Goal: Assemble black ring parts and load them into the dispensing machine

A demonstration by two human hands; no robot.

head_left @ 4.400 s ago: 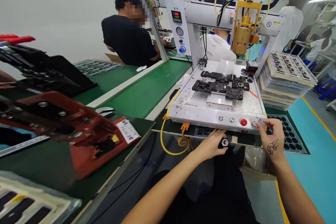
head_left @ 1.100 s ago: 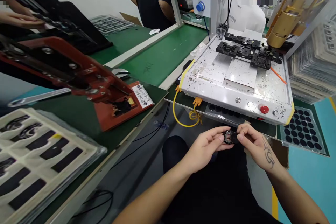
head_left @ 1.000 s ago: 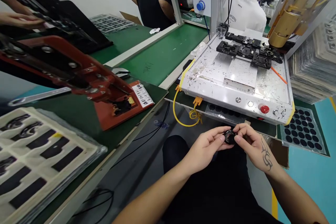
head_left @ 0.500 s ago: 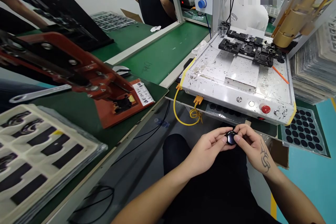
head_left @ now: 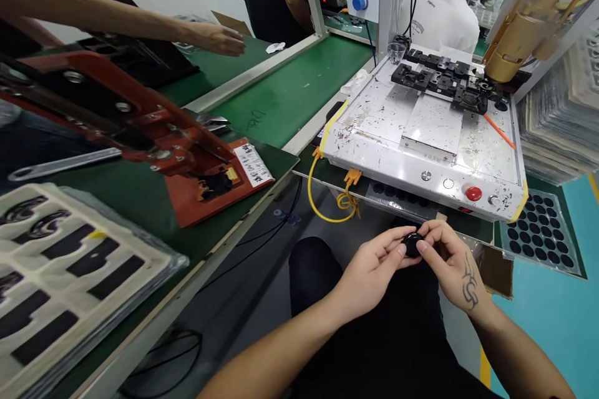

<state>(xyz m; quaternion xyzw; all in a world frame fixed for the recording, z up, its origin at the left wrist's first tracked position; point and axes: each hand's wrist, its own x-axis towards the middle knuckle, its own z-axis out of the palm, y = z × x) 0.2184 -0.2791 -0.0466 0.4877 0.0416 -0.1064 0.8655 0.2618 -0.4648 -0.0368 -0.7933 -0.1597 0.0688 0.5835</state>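
Note:
A small round black glossy part [head_left: 412, 245] is pinched between both hands above my lap. My left hand [head_left: 374, 265] grips its left side with thumb and fingertips. On its other side, my right hand [head_left: 444, 252] holds the edge between thumb and fingers. The part's underside is hidden by my fingers. Just beyond my hands stands a white machine [head_left: 402, 162] with buttons on its front and a black fixture [head_left: 444, 84] on top.
To the left are a red clamp press [head_left: 206, 193], a wrench [head_left: 65, 164] and a stacked cream tray [head_left: 154, 255] of black parts. A sheet of black discs [head_left: 538, 230] lies at right. Another person's arm [head_left: 187, 31] reaches over the far left bench. Yellow cable [head_left: 311, 193] hangs below the machine.
The round part has tilted in my fingers, and its bright reflection has gone. Another person's arm has come in from the left over the bench. My hands stay nearly in place.

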